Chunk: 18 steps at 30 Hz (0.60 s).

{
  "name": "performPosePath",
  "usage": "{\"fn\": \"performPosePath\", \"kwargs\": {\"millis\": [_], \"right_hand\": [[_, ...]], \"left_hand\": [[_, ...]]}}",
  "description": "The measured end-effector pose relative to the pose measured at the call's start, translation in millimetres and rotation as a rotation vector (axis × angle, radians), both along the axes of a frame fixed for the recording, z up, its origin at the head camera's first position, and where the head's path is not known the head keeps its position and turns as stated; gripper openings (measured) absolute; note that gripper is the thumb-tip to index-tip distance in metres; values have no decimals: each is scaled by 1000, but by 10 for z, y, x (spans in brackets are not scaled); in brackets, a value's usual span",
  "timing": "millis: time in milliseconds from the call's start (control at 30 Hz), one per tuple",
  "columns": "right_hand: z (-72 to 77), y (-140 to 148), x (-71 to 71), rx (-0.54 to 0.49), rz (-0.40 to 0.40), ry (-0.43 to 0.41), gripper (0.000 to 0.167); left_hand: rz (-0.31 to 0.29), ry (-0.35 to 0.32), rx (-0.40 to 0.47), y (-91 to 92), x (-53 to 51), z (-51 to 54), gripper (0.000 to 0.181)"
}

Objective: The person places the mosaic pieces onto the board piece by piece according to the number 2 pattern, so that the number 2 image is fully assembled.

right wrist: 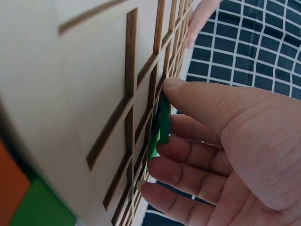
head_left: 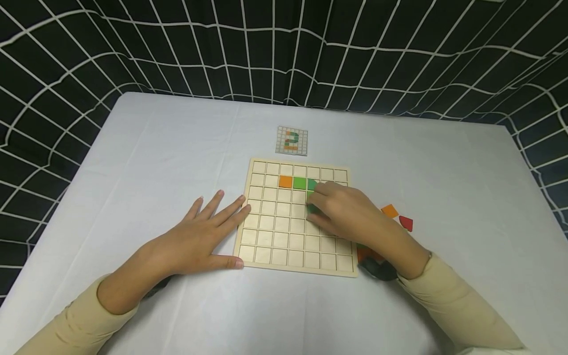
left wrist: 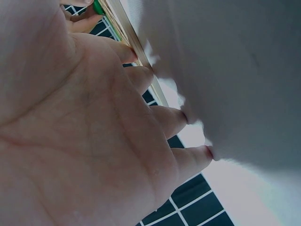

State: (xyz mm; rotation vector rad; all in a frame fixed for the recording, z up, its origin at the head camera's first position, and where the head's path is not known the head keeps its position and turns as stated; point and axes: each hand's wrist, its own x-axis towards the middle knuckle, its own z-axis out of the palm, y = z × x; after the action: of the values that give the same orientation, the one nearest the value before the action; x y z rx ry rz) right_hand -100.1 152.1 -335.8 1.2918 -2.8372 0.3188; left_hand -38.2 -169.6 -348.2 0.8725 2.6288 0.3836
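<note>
A wooden grid board (head_left: 276,240) lies flat on the table. In its second row sit an orange square tile (head_left: 286,182), a light green square tile (head_left: 300,183) and a teal-green tile (head_left: 312,184), the last partly covered by fingers. My right hand (head_left: 343,207) is over the board's right half and pinches a dark green tile (right wrist: 164,120) between thumb and fingers. A lighter green tile (right wrist: 153,145) shows just beyond it in the right wrist view. My left hand (head_left: 195,241) is spread, its fingertips and thumb at the board's left edge.
A small pattern card (head_left: 291,141) lies beyond the board's far edge. Right of the board are an orange tile (head_left: 389,211), a red tile (head_left: 406,223) and more tiles partly hidden under the right forearm. Dark white-gridded cloth (head_left: 284,54) hangs around the white table (head_left: 177,133).
</note>
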Motion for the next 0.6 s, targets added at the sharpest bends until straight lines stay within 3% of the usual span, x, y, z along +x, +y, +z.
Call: {"fn": "performPosePath", "kwargs": {"millis": [600], "right_hand": [[-6,24,78,-2,14,-23,21]], "left_hand": [[2,-3,1,-2,-5,7,99]]}}
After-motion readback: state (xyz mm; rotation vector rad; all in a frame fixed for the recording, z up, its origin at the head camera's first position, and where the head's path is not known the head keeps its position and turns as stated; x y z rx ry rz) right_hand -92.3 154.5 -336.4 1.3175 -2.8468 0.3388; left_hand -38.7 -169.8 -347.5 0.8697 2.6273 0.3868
